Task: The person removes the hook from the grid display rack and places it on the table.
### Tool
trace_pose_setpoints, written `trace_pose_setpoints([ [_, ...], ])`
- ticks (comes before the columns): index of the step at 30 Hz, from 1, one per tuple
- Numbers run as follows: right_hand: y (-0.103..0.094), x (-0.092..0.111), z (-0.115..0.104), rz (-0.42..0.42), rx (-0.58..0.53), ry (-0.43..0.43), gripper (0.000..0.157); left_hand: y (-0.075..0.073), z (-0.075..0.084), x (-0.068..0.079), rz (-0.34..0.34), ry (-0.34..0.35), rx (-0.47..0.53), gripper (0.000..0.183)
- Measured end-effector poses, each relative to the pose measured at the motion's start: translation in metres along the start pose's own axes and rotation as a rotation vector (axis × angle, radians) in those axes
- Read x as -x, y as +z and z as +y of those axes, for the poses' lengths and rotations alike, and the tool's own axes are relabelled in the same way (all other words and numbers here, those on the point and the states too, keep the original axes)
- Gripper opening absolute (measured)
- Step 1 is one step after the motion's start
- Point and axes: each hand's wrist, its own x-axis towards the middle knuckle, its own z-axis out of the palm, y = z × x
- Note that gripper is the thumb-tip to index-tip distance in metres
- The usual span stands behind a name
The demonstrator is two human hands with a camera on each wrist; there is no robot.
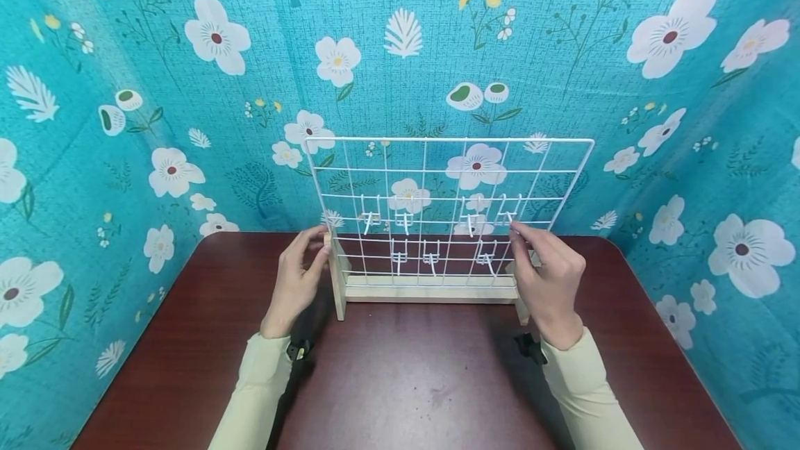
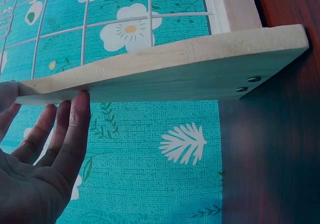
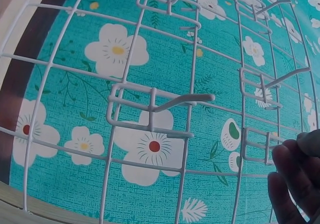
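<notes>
A white wire grid panel (image 1: 446, 171) stands upright in a wooden base on the table, with several white wire hooks hung on it in two rows. At the grid's left side, my left hand (image 1: 296, 278) holds the wooden side post (image 1: 338, 283) near its top, thumb on one face and fingers on the other. In the left wrist view, those fingertips (image 2: 80, 101) press the post's outer face. My right hand (image 1: 551, 276) pinches the tip of the rightmost upper hook (image 1: 507, 215). Its fingers partly cover that hook in the right wrist view, where another hook (image 3: 151, 106) shows nearer the camera.
The dark red-brown table (image 1: 400, 373) spreads in front of the stand and to both sides. Behind it and at both sides hangs a turquoise flowered cloth (image 1: 400, 89). A wooden crossbar (image 1: 431, 292) runs low along the stand.
</notes>
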Motion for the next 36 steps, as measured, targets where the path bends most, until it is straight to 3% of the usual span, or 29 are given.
trace_pose_setpoints([
  [5,0.003,-0.002,-0.001,0.054,-0.021,-0.025,0.017,-0.002,0.011,0.0,0.002,0.018,0.012,0.03],
  [12,0.003,-0.003,-0.004,0.119,-0.027,-0.034,0.018,0.0,-0.009,0.001,0.007,0.013,0.008,0.033],
  [22,-0.007,0.0,-0.007,0.122,-0.005,-0.047,0.019,-0.002,-0.016,0.001,-0.009,0.044,0.038,0.031],
  [36,-0.021,0.011,-0.011,0.088,0.007,-0.093,0.02,0.001,-0.011,0.0,0.004,0.012,0.002,0.032],
])
